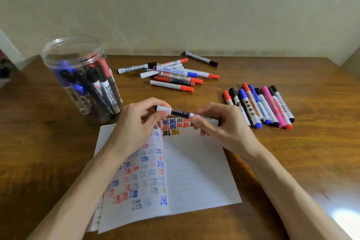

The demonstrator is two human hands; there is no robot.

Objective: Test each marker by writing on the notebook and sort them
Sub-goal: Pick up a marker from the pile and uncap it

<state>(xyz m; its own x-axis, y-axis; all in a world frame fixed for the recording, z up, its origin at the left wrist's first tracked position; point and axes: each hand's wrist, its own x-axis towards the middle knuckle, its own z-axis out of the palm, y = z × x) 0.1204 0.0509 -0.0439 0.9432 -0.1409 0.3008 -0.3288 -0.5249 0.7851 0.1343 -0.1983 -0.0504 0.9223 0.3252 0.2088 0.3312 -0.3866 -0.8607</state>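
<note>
Nearest the camera, the notebook (194, 171) lies open on the wooden table (48, 142). Its lined right page is mostly bare, with a few red, blue, black and yellow test characters along the far edge. A thinner leaf on the left side curls upward and shows many faded marks through the paper.

Just above the notebook's far edge, both hands hold one marker (180, 113) level and crosswise, clear of the page. The left hand (134, 122) has its fingers curled and pinches the marker's white left end between thumb and fingertips. The right hand (220, 124) is likewise curled, closing thumb and fingers round the right part of the barrel. Between the two hands shows a dark label band. Whether the white end is a cap being seated or pulled cannot be told.

Beyond the left hand stands a clear plastic jar (81, 76), lidless, with blue, black and red markers leaning inside. To the right of the right hand, a tidy row of markers (259, 105) lies side by side, touching: red, black, blue and pink caps. Farther back, near the table's middle, a loose pile of markers (171, 74) lies crossed over one another, mostly red-capped. Behind it, apart from the pile, a single black marker (201, 59) lies close to the pale wall (175, 6).
</note>
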